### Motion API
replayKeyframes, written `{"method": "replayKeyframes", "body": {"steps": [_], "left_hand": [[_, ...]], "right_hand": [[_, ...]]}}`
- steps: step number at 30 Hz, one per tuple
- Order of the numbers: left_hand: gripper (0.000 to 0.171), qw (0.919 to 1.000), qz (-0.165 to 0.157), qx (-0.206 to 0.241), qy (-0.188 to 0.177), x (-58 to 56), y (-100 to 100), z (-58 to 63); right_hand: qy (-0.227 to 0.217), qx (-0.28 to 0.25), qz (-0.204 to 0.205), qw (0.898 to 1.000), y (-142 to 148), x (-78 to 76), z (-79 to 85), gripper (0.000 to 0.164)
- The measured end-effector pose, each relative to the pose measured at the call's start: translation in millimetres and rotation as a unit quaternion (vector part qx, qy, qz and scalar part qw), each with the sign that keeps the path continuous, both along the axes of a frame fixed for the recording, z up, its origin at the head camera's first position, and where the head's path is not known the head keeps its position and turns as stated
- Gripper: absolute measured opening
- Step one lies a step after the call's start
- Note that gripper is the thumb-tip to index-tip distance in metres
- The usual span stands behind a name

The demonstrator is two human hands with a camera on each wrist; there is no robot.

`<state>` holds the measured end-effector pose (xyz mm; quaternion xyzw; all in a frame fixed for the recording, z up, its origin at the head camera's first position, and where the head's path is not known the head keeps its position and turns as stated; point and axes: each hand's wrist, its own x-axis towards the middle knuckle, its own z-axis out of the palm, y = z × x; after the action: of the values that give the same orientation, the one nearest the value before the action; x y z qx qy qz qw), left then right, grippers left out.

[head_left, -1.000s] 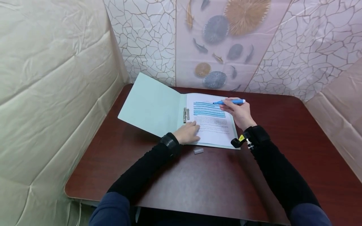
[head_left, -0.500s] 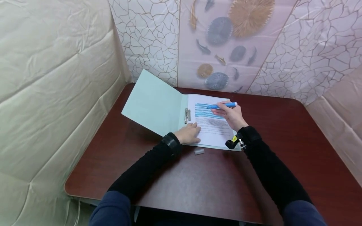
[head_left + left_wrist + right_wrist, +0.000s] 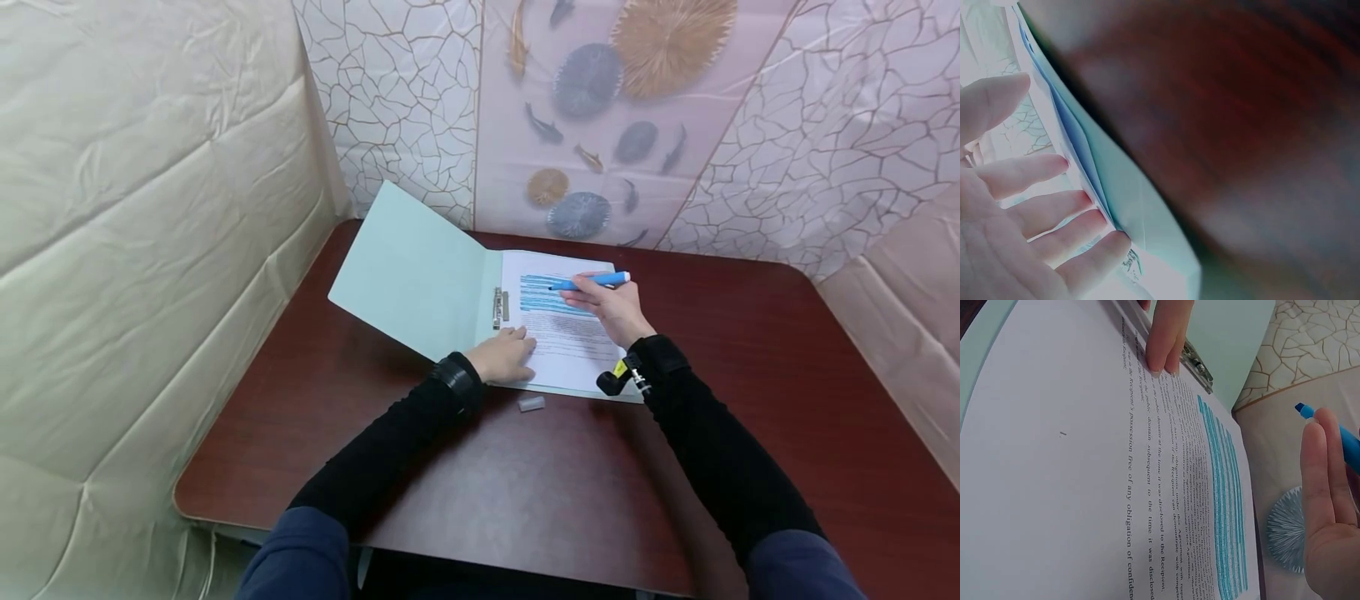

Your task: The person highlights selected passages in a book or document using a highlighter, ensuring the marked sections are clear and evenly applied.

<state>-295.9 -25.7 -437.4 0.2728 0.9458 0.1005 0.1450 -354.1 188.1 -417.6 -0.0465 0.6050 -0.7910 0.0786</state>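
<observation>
Head view: right hand (image 3: 611,308) pinches blue marker (image 3: 603,280) — tip (image 3: 1300,407) clear of paper, over blue-highlighted lines (image 3: 1229,506) of printed sheet (image 3: 566,367). Left hand (image 3: 501,357) grasps nothing, fingers (image 3: 1072,235) extended on sheet near metal clip (image 3: 498,308). Sheet lies in open pale-green folder (image 3: 412,275) on red-brown table (image 3: 450,492); small grey piece (image 3: 532,403) just beside folder's near edge.

Head view bright; I see pale sheen on tabletop (image 3: 517,483), soft shadow beside right sleeve (image 3: 720,442). Left-wrist feed hazy, tabletop blurred, left edge overexposed. Right-wrist: printed page (image 3: 1079,487) mostly sharp.
</observation>
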Motion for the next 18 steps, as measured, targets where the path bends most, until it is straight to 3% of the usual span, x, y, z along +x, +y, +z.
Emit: {"method": "replayKeyframes", "body": {"steps": [6,12,18], "left_hand": [[0.062,1.0,-0.004,-0.005,0.002,-1.5,0.8,-2.0],[0.062,1.0,-0.001,-0.004,0.001,-3.4,0.5,-3.4],[0.062,1.0,-0.004,-0.006,-0.004,-3.0,0.0,-3.8]], "right_hand": [[0.009,0.004,-0.001,1.0,-1.0,1.0,1.9,0.04],[0.006,-0.007,0.002,1.0,0.0,0.5,3.7,0.025],[-0.006,0.005,-0.005,1.0,0.0,-0.9,1.7,0.038]]}}
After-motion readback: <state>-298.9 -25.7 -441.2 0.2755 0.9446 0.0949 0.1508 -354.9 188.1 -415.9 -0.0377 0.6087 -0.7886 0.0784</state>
